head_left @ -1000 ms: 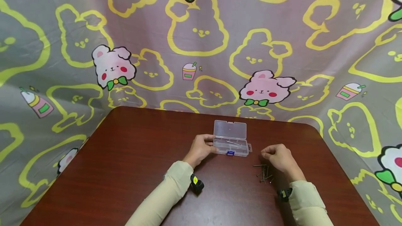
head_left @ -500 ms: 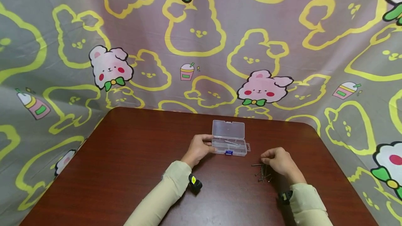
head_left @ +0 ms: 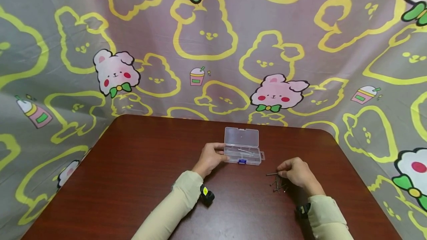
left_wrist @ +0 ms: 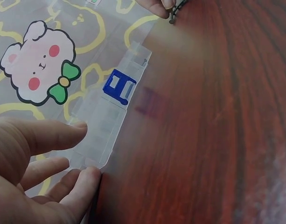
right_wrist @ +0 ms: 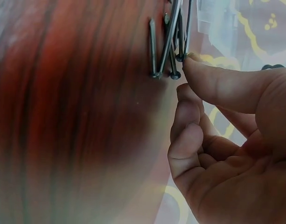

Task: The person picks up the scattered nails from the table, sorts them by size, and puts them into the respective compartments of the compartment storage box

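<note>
A clear plastic compartment box (head_left: 235, 155) stands with its lid (head_left: 241, 137) raised and a blue latch (left_wrist: 118, 86) on its front. My left hand (head_left: 210, 157) holds the box's left end, thumb at the front corner and fingers at the end and behind. Inside the box lie a few thin nails (head_left: 245, 150). To the right of it, a small loose pile of dark nails (right_wrist: 168, 46) rests on the table. My right hand (head_left: 297, 172) is at the pile's far side, its thumb and fingertips pinching one nail by the head end.
The dark red-brown table (head_left: 160, 158) extends around both hands. A grey curtain (head_left: 153, 29) with cartoon rabbits hangs along its back and sides. A hanging tab (head_left: 262, 155) sticks out from the box's right end.
My right hand has lowered slightly from beside the box to the nails, its fingertips now among them. The left hand stays at the box; the whole head view has shifted a little.
</note>
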Demonstrator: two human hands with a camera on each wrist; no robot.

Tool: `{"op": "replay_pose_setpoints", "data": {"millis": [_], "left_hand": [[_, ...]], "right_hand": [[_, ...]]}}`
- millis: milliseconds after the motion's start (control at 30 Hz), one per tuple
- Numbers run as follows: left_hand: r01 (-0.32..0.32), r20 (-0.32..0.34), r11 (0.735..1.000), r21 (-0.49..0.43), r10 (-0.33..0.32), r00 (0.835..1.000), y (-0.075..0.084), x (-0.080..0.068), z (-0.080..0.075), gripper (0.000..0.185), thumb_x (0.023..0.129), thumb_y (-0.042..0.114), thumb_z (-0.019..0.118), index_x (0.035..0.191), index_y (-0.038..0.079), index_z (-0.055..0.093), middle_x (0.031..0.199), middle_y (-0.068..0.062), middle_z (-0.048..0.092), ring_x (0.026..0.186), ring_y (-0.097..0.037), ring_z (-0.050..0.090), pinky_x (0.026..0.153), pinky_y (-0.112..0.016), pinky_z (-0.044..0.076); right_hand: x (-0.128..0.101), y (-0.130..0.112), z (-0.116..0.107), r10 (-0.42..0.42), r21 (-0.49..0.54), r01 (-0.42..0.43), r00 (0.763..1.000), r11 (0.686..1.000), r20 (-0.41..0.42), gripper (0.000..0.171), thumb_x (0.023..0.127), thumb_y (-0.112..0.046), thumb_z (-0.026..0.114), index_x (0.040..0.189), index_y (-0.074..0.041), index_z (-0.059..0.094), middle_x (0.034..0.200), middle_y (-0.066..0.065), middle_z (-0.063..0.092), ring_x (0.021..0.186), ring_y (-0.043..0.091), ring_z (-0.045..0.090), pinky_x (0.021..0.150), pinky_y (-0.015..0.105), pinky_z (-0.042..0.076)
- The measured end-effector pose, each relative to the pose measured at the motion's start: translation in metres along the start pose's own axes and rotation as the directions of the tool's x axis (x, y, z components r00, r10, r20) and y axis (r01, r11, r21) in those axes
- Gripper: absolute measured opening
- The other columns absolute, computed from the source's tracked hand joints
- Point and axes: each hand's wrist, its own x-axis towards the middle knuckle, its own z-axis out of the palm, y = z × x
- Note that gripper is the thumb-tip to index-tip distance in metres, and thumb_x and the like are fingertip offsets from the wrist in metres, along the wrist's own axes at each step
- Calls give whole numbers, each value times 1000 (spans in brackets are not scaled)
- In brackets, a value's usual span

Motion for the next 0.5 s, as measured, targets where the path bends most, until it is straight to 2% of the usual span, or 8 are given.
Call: {"op": "replay_pose_setpoints", "data": {"millis": [233, 500], "left_hand": [[5, 5, 1000, -1, -5, 1000, -1, -2, -1, 55, 74, -9, 83, 127, -3, 68, 114, -18, 68, 94, -21, 67, 71, -31, 58], [0, 1, 1000, 13, 0, 1000, -3, -1, -2, 55, 75, -7, 84, 127, -1, 68, 117, -17, 67, 99, -25, 66, 73, -32, 58]], "right_hand": [[0, 3, 2, -18, -28, 18, 1000, 999, 5, 8, 82, -6, 81, 83, -13, 80, 81, -1, 73, 82, 20, 64, 72, 44, 52], [-1, 3, 3, -32, 6, 32, 999, 999, 27, 3, 83, -7, 81, 84, -9, 78, 80, -2, 72, 77, 15, 61, 69, 38, 50]]}}
